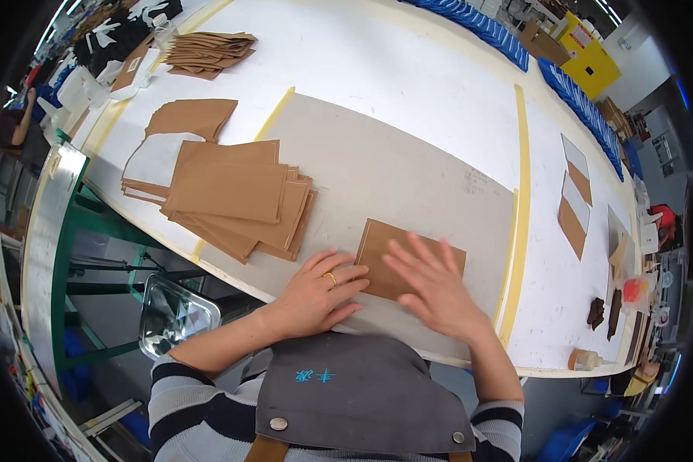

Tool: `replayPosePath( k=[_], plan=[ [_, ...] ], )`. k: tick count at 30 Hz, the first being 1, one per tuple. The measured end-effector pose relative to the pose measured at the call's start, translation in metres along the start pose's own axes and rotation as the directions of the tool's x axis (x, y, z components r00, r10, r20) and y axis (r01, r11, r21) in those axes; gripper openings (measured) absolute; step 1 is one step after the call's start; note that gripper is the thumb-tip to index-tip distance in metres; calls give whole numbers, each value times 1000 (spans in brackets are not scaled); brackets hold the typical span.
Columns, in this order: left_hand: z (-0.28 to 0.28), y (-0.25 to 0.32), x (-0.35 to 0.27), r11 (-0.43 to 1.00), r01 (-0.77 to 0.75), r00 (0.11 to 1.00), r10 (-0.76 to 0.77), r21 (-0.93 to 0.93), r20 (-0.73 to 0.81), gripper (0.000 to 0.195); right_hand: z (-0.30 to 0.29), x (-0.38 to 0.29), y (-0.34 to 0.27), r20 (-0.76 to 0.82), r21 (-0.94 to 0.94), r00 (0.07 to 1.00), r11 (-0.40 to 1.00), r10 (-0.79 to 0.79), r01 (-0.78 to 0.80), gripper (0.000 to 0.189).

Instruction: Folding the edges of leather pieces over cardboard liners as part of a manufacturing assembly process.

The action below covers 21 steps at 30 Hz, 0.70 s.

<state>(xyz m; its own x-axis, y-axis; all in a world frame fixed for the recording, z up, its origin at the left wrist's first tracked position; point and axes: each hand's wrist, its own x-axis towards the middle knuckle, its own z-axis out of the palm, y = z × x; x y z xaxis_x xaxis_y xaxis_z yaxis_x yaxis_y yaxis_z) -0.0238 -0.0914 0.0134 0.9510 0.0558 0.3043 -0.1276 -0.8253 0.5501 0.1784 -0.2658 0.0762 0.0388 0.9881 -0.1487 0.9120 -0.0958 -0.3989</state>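
Observation:
A brown rectangular panel, fabric or leather-like, (375, 242) lies on the grey board (381, 150) in front of me. My left hand (329, 289) rests at the panel's left edge, fingers apart, with a ring on one finger. Over the panel's right part is my right hand (430, 283), blurred, its fingers spread; whether it touches the panel I cannot tell. To the left, overlapping brown panels (225, 190) with light edge lines form a loose pile, partly over a white sheet (159, 156) and more brown pieces (190, 115).
A stack of brown pieces (208, 55) stands at the back left. Yellow tape (521, 173) borders the board's right side. Brown and white pieces (574, 213), a small bottle (586, 360) and rows of blue bundles (583, 110) lie farther right. A green-framed stand (75, 231) adjoins the table's left.

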Motion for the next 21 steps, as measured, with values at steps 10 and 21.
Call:
replayPosePath(
  k=[10,21],
  plan=[
    [-4,6,14,998,-59,997,58,19,42,38,19,72,64,-188,-181,975,972,115,-150,67],
    [51,26,128,930,-366,905,354,9,237,59,59,-99,-8,-243,4,897,925,370,-380,82]
  ],
)
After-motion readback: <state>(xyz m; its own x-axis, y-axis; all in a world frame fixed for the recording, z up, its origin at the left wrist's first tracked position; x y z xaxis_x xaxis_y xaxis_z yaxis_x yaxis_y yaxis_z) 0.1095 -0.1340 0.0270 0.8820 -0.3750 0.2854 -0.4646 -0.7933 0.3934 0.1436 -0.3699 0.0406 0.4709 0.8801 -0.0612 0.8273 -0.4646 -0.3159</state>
